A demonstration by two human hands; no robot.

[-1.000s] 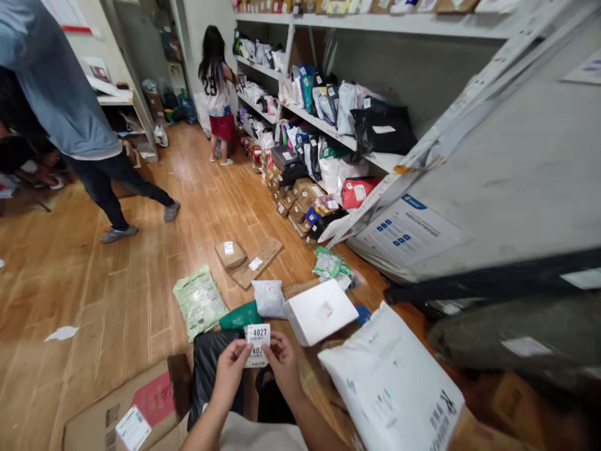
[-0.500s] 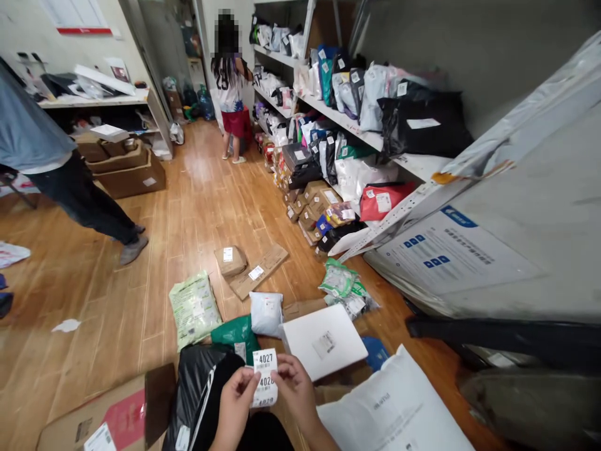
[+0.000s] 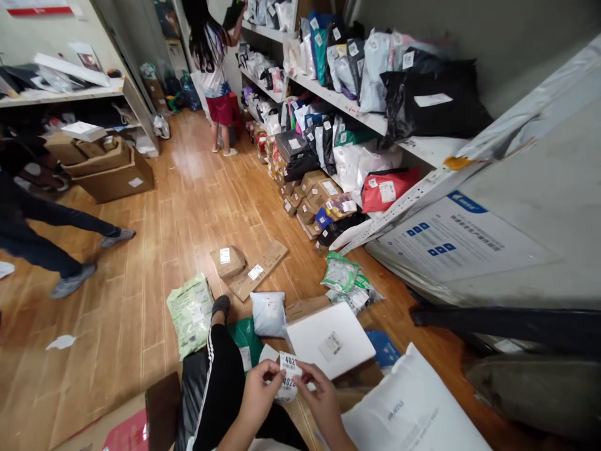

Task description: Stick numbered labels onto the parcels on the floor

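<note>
A strip of white number labels [image 3: 287, 393], printed with numbers such as 4028, is held low in front of me. My left hand [image 3: 259, 393] pinches its left edge between thumb and fingers. On the other edge, my right hand [image 3: 322, 396] pinches it in the same way. Part of the upper number is covered or turned away. Just beyond my hands lie a white flat box [image 3: 307, 338] with a label, a pale blue mailer bag [image 3: 269, 315] and a green bag [image 3: 246, 338]. A large white bag [image 3: 417, 407] lies to the right.
My leg [image 3: 220, 382] stretches forward between parcels. Brown boxes [image 3: 259, 270] and a light green bag [image 3: 190, 313] lie on the wooden floor. Shelves [image 3: 338, 103] of labelled parcels line the right. One person [image 3: 216, 75] stands at them; another person's legs [image 3: 61, 232] show at left.
My leg has stretched forward between the parcels. Both hands, still on the label strip, have shifted slightly right and down in view. The person at left has stepped left; the far person has raised an arm.
</note>
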